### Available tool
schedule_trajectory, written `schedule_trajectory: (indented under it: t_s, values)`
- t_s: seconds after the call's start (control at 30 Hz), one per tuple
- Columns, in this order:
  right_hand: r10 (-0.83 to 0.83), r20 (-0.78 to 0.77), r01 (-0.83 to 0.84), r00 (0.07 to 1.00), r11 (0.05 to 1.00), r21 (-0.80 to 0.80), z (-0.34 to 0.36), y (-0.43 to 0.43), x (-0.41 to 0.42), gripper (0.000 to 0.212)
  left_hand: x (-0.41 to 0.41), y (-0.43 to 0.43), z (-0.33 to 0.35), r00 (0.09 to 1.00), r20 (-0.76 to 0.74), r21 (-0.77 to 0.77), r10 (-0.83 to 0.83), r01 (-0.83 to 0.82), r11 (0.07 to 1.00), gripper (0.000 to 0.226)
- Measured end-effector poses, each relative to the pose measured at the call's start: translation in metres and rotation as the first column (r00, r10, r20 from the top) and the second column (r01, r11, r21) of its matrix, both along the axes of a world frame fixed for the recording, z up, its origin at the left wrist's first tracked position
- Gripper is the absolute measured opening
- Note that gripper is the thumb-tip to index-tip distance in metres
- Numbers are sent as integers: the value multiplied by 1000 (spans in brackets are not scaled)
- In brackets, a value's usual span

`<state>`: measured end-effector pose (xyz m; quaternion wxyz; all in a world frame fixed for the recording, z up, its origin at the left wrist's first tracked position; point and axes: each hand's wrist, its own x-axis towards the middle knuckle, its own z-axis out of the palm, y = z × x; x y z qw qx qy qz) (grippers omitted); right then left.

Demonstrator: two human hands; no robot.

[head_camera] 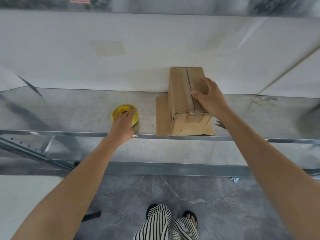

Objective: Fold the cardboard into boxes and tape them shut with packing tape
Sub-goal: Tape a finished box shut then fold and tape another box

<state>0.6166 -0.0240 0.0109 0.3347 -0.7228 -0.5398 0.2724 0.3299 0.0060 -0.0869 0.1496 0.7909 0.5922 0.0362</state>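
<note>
Right hand (209,99) pressing, fingers spread, atop the cardboard box (180,96); left hand (123,123) on the tape roll (122,107), grip indiscernible; shelf (78,110) beneath.

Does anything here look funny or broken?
Yes, the cardboard box looks beat up. Its near face is creased and dented, flaps stick out flat on the shelf at its left and front, and the top seam by the right hand shows a dark gap.
</note>
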Motion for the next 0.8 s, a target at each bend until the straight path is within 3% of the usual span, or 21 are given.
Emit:
schedule_trajectory:
  t_s: [0.13,0.23,0.3,0.37,0.5,0.7,0.8]
  values:
    - [-26,-150,20,988,999,-40,-2,-3,1,66,7,6,3,998,-33,-92,51,-54,994,65]
    - [2,-168,-15,986,997,-73,-1,-6,4,69,29,6,25,973,165,-70,161,-151,986,54]
    - [30,-173,-43,984,996,-75,2,-10,4,70,53,1,48,874,436,-162,213,-156,974,51]
    - [54,-204,-70,977,995,-71,5,-15,3,71,79,-7,70,739,617,-306,272,-94,947,56]
    - [102,-266,-122,959,991,-62,8,-32,0,81,114,-27,96,606,709,-441,360,-17,897,67]
    - [77,-376,-83,923,997,0,26,-46,14,76,113,-51,111,501,795,-369,341,-46,928,69]
    - [140,-354,-122,925,990,72,37,-53,18,76,110,-66,126,488,835,-279,254,-22,960,76]
